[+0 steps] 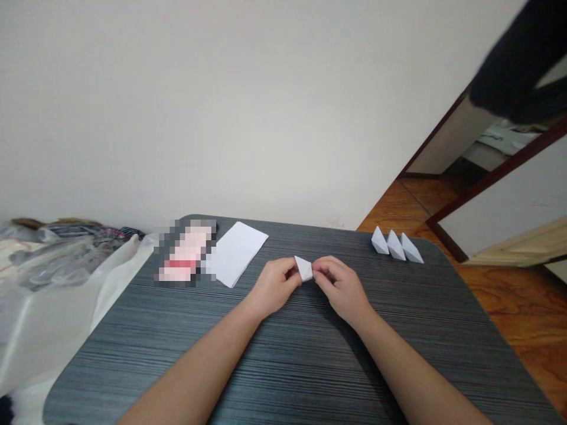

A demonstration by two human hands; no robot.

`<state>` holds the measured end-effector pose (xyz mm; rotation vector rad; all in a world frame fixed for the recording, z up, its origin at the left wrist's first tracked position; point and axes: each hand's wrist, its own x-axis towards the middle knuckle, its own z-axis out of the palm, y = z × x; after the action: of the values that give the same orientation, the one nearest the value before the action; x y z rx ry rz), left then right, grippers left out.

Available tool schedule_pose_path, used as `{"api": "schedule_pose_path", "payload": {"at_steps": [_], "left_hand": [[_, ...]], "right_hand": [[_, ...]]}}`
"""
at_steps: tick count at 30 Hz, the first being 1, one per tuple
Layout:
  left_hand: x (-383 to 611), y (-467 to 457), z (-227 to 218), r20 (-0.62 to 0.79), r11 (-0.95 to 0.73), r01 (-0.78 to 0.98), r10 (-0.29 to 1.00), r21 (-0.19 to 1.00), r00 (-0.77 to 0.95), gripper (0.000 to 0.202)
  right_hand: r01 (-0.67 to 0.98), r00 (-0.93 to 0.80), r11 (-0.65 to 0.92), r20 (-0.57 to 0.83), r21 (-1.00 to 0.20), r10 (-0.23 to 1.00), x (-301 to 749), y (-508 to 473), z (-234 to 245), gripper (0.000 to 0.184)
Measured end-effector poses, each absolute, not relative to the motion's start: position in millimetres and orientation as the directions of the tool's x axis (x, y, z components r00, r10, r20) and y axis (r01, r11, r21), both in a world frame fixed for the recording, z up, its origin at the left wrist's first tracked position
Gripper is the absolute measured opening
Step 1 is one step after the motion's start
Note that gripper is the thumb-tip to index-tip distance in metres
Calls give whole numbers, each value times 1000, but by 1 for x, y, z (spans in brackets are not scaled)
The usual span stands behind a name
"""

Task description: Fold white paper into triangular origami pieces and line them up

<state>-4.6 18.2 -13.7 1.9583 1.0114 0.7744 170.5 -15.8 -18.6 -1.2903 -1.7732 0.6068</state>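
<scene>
A small folded white paper triangle (303, 268) is pinched between both hands just above the dark striped table (283, 366). My left hand (273, 286) grips its left side with curled fingers. My right hand (339, 286) pinches its right edge, fingers closed. Three finished white folded paper pieces (396, 245) stand in a row at the table's far right corner.
A stack of flat white paper (237, 252) lies at the table's back, beside a blurred pink and white object (186, 254). White plastic and cloth clutter (57, 265) fills the left. Wooden floor (522, 307) and a doorway lie to the right.
</scene>
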Motion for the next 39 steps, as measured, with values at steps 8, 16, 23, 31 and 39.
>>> {"api": "schedule_pose_path", "payload": {"at_steps": [8, 16, 23, 31, 39], "left_hand": [[-5, 19, -17, 162, -377, 390, 860, 840, 483, 19], [-6, 19, -17, 152, -361, 385, 866, 849, 477, 22], [-5, 17, -13, 165, -351, 356, 873, 866, 459, 19], [-4, 17, -14, 202, -392, 327, 849, 860, 487, 15], [-4, 18, -14, 220, -449, 354, 819, 820, 529, 17]], "right_hand": [[512, -121, 363, 353, -779, 928, 171, -15, -21, 11], [511, -140, 386, 369, -768, 919, 170, -16, -20, 11], [504, -149, 388, 364, -772, 919, 171, -16, -19, 11], [504, -160, 393, 363, -769, 918, 172, -16, -22, 10], [509, -176, 399, 362, -763, 915, 172, -16, -22, 10]]}}
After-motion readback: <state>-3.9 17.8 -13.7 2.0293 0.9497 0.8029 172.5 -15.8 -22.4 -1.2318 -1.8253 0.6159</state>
